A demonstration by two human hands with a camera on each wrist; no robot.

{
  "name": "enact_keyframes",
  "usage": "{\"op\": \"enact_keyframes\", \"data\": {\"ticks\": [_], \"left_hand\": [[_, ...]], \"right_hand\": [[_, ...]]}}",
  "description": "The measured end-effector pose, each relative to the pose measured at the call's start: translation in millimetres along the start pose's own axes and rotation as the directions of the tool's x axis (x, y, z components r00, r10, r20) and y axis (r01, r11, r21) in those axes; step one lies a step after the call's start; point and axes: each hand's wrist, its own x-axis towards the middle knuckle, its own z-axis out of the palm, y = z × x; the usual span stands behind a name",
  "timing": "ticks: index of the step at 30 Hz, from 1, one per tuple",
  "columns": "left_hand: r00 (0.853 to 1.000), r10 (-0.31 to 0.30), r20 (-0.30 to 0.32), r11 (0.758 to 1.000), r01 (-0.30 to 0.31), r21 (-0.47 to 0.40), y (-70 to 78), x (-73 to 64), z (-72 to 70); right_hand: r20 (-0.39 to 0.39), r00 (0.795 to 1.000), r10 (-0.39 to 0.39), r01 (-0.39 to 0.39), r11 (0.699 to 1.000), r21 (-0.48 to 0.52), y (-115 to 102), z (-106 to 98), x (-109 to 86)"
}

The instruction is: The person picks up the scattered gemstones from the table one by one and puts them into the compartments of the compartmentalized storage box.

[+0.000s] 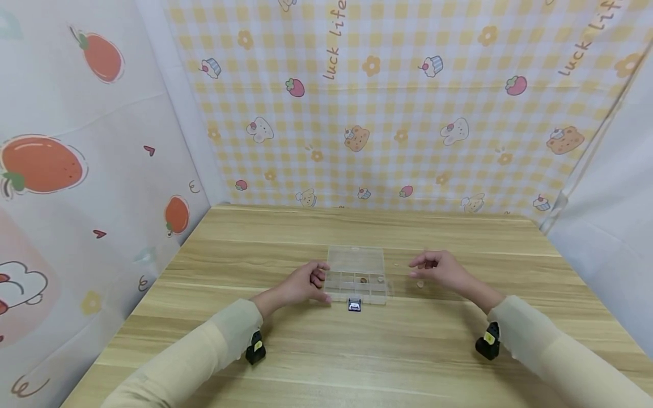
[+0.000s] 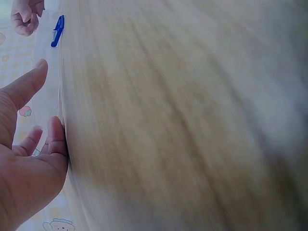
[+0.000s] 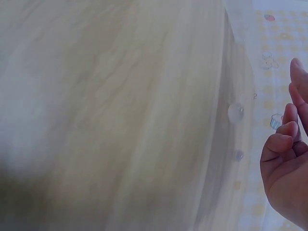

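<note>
A clear plastic compartment box lies on the table with its lid raised back. Inside it, a small brown round piece and a pale one occupy separate compartments. A blue latch juts from the front edge. At the box's left side is my left hand, thumb by the front corner and fingers beside the side wall, thumb and fingers spread apart. My right hand hovers right of the box, fingers loosely bent, nothing visible in it. Below it lies a small round translucent piece.
Another tiny pale piece lies between the box and my right hand. The wood-grain table is bounded by a checked cloth at the back and hanging cloths at both sides. Wrist cameras sit under both sleeves.
</note>
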Motion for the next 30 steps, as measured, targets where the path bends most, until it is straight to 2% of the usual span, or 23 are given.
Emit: {"op": "enact_keyframes", "data": {"ticks": [10,17,24,30], "left_hand": [[1.000,-0.001,-0.004,1.000,0.001,-0.002,0.8,0.3,1.0],[0.999,0.035,0.000,0.999,-0.035,0.019,1.1,-1.4,0.3],[1.000,-0.004,-0.001,1.000,0.004,-0.004,1.4,-0.6,0.8],[1.000,-0.002,-0.006,1.000,0.002,-0.006,0.6,-0.3,1.4]], "right_hand": [[0.011,1.000,0.012,-0.013,0.997,0.076,15,-6,-15.7],[0.003,0.999,0.043,-0.043,0.997,0.066,22,-5,-20.2],[0.009,0.999,0.042,-0.043,0.995,0.086,29,-3,-19.3],[0.039,0.997,0.062,-0.065,0.993,0.097,32,-2,-18.5]]}}
